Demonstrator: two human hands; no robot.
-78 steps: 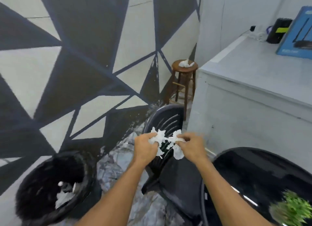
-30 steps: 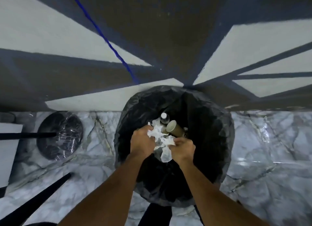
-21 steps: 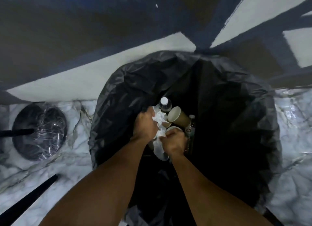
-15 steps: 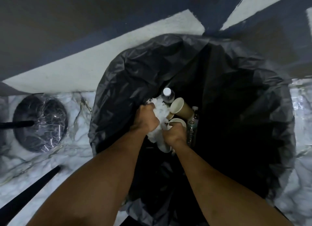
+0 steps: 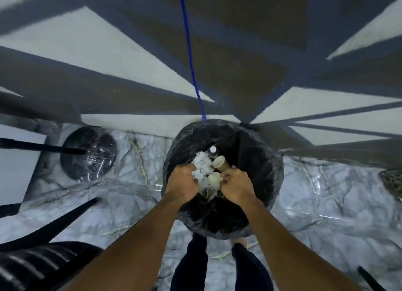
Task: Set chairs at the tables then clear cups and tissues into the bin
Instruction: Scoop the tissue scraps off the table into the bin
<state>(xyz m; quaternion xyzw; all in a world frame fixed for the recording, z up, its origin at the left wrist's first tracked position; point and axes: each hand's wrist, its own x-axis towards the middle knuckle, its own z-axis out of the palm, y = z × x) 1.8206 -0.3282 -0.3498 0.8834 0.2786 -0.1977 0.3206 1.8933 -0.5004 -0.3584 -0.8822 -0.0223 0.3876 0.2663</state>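
Two hands hang over the bin (image 5: 272, 171), right at its mouth. The tissues (image 5: 201, 165) look crumpled, feather-light and soft, so I'd guess they squash and tear easily. Pinching a bunched edge should be plenty. The left hand (image 5: 182, 186) has its grip curled onto the white wad, which sits inside the bin against the paper cups (image 5: 220, 163). The right hand (image 5: 237, 187) is curled too, but I can't tell if it's holding anything.
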